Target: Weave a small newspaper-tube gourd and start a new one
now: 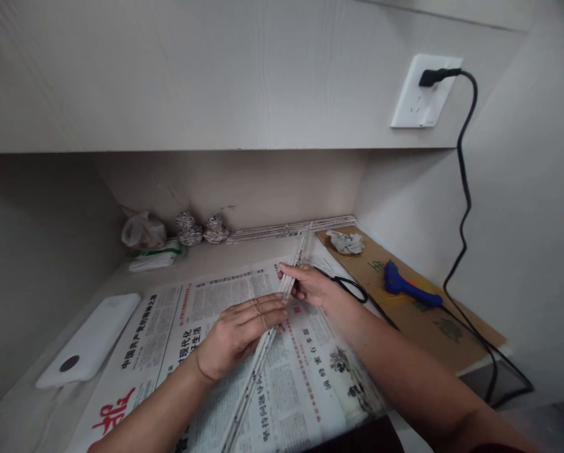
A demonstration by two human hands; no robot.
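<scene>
A bundle of long, thin rolled newspaper sticks (249, 390) slants over the newspaper sheets (168, 327) from the near edge toward the back. My left hand (244, 327) is closed around its middle, palm down, with what looks like a thin rubber band looped about the fingers. Just beyond it, my right hand (310, 283) pinches the same bundle between thumb and fingers. Black-handled scissors (354, 289) lie beside my right hand, their blades partly hidden.
A blue glue gun (409, 289) and a crumpled paper (346, 242) rest on a brown board (470, 333) at right. More paper sticks (272, 233), two woven pieces (190, 229) and a plastic bag (143, 231) line the back. A white device (93, 340) lies left; a black cord (461, 189) hangs right.
</scene>
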